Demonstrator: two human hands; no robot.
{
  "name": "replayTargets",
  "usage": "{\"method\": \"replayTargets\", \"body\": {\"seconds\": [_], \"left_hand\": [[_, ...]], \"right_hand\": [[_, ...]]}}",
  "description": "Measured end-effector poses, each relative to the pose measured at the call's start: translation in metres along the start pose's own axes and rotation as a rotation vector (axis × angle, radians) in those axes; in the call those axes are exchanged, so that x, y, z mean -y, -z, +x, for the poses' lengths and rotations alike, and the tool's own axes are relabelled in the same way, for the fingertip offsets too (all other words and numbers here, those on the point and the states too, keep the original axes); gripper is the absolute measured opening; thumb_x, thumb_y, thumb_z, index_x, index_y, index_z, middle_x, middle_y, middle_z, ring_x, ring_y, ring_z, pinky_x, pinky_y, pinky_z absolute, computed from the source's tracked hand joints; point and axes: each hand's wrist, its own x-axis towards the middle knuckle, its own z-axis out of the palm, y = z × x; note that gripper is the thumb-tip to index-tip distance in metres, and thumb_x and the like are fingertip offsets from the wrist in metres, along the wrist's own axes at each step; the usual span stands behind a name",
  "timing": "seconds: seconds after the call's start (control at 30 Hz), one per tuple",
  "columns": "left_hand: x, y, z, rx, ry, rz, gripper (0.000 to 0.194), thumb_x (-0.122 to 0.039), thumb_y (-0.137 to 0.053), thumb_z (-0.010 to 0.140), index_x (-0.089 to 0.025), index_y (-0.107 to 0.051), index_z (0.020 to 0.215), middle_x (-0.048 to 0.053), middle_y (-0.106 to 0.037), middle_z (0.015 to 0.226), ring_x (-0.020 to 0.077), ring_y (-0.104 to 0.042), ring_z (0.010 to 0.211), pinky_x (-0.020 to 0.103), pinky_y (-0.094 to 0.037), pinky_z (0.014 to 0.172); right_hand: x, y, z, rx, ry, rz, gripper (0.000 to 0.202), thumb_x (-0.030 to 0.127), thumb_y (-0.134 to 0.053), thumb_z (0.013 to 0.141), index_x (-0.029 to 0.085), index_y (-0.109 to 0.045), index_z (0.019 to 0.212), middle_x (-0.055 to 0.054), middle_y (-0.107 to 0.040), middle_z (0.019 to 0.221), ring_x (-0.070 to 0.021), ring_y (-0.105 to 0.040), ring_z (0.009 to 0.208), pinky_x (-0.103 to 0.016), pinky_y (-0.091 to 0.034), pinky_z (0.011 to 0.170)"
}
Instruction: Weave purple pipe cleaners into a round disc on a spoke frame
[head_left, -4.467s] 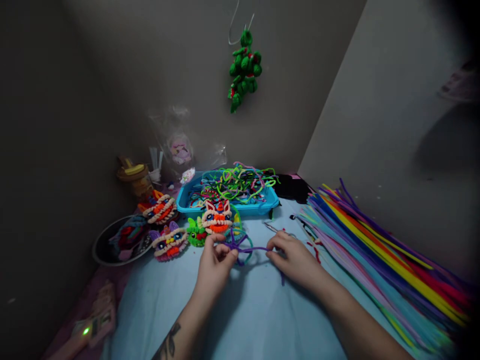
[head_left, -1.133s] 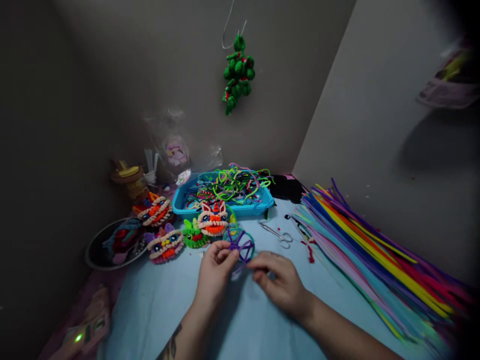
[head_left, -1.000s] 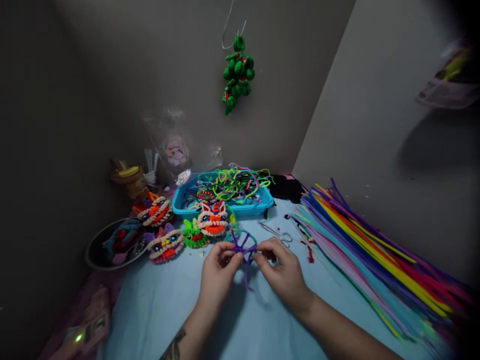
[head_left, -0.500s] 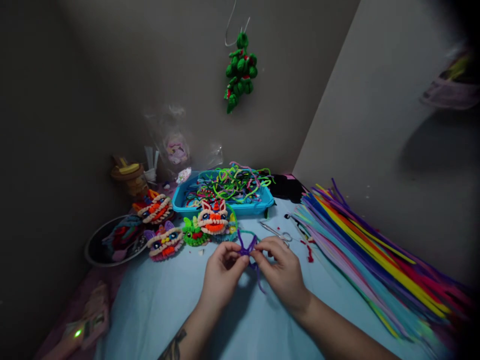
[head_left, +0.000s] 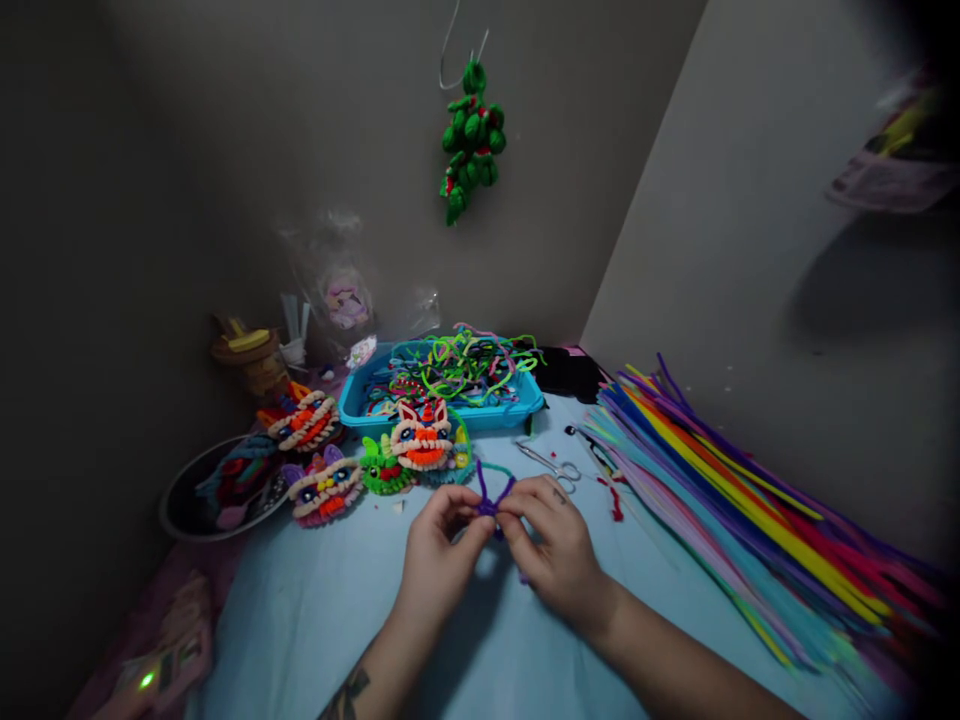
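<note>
Between my hands is a purple pipe cleaner bent into a small knotted shape, with ends standing up and a teal strand behind it. My left hand pinches its left side between thumb and forefinger. From the right, the thumb and fingers of my right hand close on the same piece, hiding part of it. Beyond the hands sit lion-head figures of pipe cleaner: a cream and orange one, a purple-eared one and a green one. Scissors lie just behind my right hand.
A blue tray heaped with pipe-cleaner scraps stands at the back. Long colourful pipe cleaners spread along the right. At left are a round bowl and another lion head. Green figures hang from a wall hook.
My right hand has turned and shifted slightly, now covering more of the purple pipe cleaner's hanging end. The whole view has moved a little. Both hands keep their pinch.
</note>
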Motion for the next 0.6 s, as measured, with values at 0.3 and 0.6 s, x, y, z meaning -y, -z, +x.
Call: {"method": "replayTargets", "body": {"seconds": [0.3,0.6], "left_hand": [[0.005,0.001,0.0,-0.019,-0.045,0.095,0.014,-0.015,-0.067,0.065,-0.018,-0.061,0.078,-0.001,-0.061,0.068,0.0142,-0.057,0.066,0.024,-0.045,0.063],[0.008,0.009,0.01,-0.157,0.003,-0.089,0.03,-0.028,-0.074,0.063,-0.016,-0.057,0.085,-0.001,-0.062,0.07,0.0117,-0.058,0.066,0.022,-0.045,0.064]], "right_hand": [[-0.006,-0.004,0.001,0.057,-0.115,0.124,0.016,0.016,-0.047,0.088,0.02,-0.059,0.078,-0.004,-0.055,0.08,-0.018,-0.053,0.081,-0.031,-0.044,0.072],[-0.01,0.009,0.005,0.079,0.04,0.284,0.034,0.049,-0.049,0.088,0.019,-0.064,0.09,-0.005,-0.056,0.073,-0.0178,-0.054,0.07,-0.029,-0.044,0.061]]}}
